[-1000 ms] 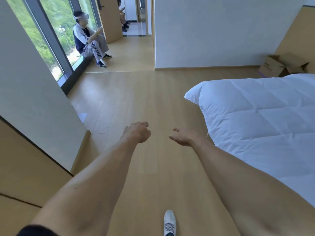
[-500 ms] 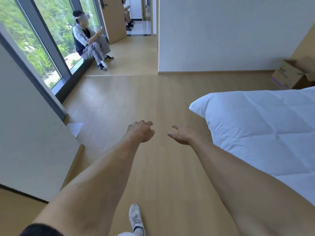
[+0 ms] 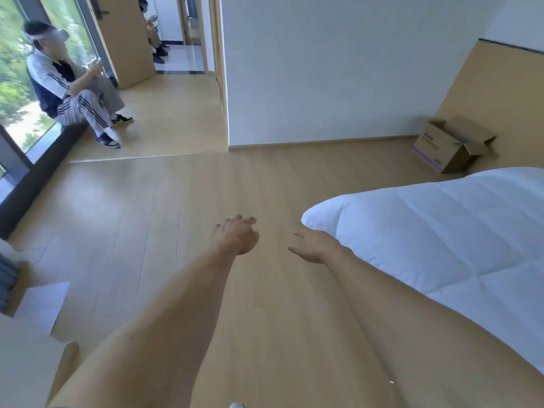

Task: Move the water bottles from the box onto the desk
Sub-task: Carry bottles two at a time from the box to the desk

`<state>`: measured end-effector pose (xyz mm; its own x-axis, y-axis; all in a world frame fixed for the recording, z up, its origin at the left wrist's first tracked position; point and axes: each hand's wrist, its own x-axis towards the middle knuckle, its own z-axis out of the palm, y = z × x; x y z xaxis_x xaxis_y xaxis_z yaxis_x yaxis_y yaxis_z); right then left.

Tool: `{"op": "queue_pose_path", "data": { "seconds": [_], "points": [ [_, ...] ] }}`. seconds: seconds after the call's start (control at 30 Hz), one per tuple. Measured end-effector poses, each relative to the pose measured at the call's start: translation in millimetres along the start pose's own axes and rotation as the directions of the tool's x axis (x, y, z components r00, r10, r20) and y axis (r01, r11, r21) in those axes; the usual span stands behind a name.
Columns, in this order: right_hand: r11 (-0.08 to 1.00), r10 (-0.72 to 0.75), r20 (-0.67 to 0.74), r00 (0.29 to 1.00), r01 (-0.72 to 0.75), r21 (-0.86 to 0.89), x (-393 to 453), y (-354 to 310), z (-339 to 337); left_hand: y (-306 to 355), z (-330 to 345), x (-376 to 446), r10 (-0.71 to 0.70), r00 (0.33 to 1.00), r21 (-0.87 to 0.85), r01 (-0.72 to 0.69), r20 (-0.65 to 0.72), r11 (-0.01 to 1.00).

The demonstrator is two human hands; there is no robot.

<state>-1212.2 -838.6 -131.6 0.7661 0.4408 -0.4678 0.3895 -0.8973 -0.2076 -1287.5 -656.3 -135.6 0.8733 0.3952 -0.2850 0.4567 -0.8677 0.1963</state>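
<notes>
The 2 hands extend forward over the floor (image 3: 176, 207), the left hand (image 3: 235, 235) to the left of the right hand (image 3: 316, 245), apart. The bed (image 3: 441, 231) lies right of the right hand. The box (image 3: 450, 145) stands on the floor beyond the bed, against the far wall (image 3: 338, 69). A seated person (image 3: 67, 86) is at far left by the window (image 3: 11, 92); a doorway (image 3: 176, 33) opens behind.

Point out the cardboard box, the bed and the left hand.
cardboard box (image 3: 435, 146): head view, its printed side panel.
bed (image 3: 441, 228): head view, the white quilt top.
left hand (image 3: 235, 237): head view, back of the hand.
</notes>
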Motion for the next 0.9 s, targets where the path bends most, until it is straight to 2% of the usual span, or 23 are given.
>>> {"op": "queue_pose_path", "data": {
  "seconds": [0.33, 0.6, 0.9],
  "points": [
    [0.999, 0.049, -0.024, 0.998, -0.049, 0.023, 135, -46, -68, -30, -54, 162, 0.077, 0.997, 0.041, -0.078, 0.030, 0.996],
    [0.998, 0.059, -0.044, 0.997, -0.057, 0.037, 282, -60, -129, -28, -92, 301, 0.090, 0.995, 0.070, -0.092, 0.033, 0.993],
    [0.996, 0.036, -0.009, 0.999, -0.035, 0.080, 448, -75, -217, -35, -155, 476, -0.036, 0.997, 0.082, 0.031, 0.064, 0.996]
  ]
}}
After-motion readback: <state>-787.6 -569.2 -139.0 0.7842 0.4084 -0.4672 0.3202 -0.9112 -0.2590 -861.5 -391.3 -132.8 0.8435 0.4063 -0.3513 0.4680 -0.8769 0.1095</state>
